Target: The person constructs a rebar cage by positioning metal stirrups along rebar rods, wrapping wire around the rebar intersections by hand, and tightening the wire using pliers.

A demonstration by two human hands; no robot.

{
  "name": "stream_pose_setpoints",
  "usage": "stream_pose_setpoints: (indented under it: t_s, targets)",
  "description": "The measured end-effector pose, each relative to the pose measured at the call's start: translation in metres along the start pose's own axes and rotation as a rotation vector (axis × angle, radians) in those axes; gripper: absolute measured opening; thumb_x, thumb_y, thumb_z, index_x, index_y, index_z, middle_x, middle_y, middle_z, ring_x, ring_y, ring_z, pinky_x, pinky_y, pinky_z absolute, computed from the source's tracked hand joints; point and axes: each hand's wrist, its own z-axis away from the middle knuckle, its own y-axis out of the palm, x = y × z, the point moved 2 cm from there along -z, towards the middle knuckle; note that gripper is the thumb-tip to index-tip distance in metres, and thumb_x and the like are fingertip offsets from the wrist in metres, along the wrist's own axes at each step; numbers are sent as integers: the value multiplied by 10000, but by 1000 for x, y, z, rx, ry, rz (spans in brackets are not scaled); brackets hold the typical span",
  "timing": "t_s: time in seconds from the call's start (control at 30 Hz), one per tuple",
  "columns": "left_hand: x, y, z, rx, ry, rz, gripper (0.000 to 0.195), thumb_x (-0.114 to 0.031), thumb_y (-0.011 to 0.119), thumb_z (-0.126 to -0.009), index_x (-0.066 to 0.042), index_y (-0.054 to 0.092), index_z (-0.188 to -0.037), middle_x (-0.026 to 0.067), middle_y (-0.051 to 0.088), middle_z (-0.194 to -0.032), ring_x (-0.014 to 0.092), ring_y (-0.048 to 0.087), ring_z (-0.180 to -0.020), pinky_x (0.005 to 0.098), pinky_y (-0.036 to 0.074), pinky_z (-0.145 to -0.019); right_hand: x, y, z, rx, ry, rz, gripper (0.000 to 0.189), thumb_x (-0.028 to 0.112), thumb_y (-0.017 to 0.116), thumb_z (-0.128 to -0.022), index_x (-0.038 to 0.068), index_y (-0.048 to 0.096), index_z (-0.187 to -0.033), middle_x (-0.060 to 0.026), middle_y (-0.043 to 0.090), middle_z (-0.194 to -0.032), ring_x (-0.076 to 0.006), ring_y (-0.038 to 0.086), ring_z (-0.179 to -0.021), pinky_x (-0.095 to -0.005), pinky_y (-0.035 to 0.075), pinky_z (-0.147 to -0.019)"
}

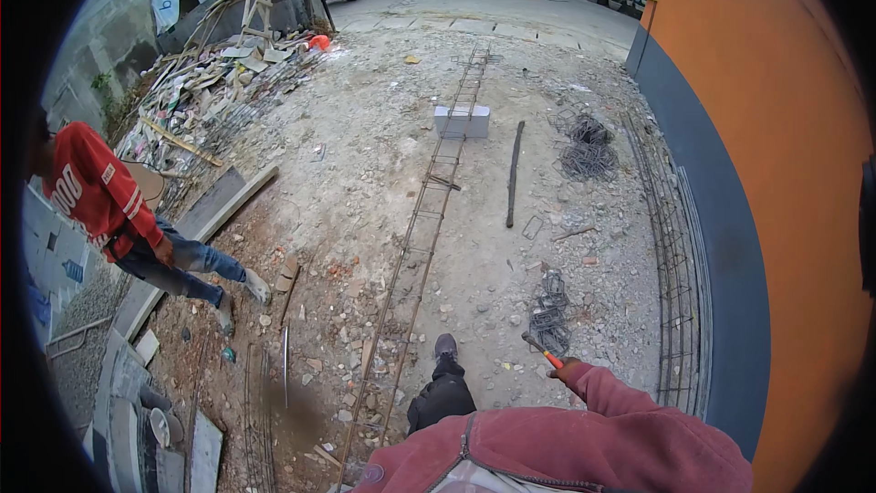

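Note:
My right hand [567, 370] is shut around the red-and-yellow handle of a hand tool [542, 349], which has a dark metal head too small to identify. Just beyond the tool, a pile of rectangular wire stirrups [549, 315] lies on the rubble ground. My left hand is out of view. A long, narrow rebar frame [430, 209] with cross ties stretches away before me. Its far part rests over a pale block [478, 124]. My shoe [445, 345] is planted just right of the frame's near part.
A person in a red top [102, 185] stands at left beside a long concrete-like beam [236, 209]. More stirrups [587, 147] and a dark bar [514, 174] lie ahead. Rebar cages [667, 287] line the orange-and-grey wall [725, 253]. Debris [198, 92] is heaped at far left.

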Motion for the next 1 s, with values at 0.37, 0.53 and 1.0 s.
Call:
stream_pose_setpoints:
  t_s: [0.37, 0.53, 1.0]
  targets:
    - [-148, 118, -238, 283, 104, -231, 302, -303, 548, -770, -40, 679, -702, 174, 637, -821, 299, 579, -837, 350, 407, -804, -12, -54, -40, 260, 297, 154, 570, 451, 672, -694, 21, 580, -1057, -175, 614, -961, -307, 582, -905, -387, 433, -780]
    - [-400, 217, -407, 254, 94, 1, 284, -290, 539, -799, -30, 618, -716, 59, 494, -581, 181, 434, -520, 317, 386, -538, 13, -88, -75, 257, 395, -88, 562, 441, 673, -697, 18, 579, -1055, -174, 617, -951, -306, 587, -894, -387, 436, -772]
    - [-526, 436, -471, 939, 613, -777, 254, -335, 598, -777, -140, 665, -925, 128, 629, -964, 259, 600, -891, 319, 442, -832, 102, -420, -259, 89, 430, -330, 539, 411, 676, -704, 9, 578, -1050, -174, 624, -920, -301, 598, -864, -386, 445, -749]
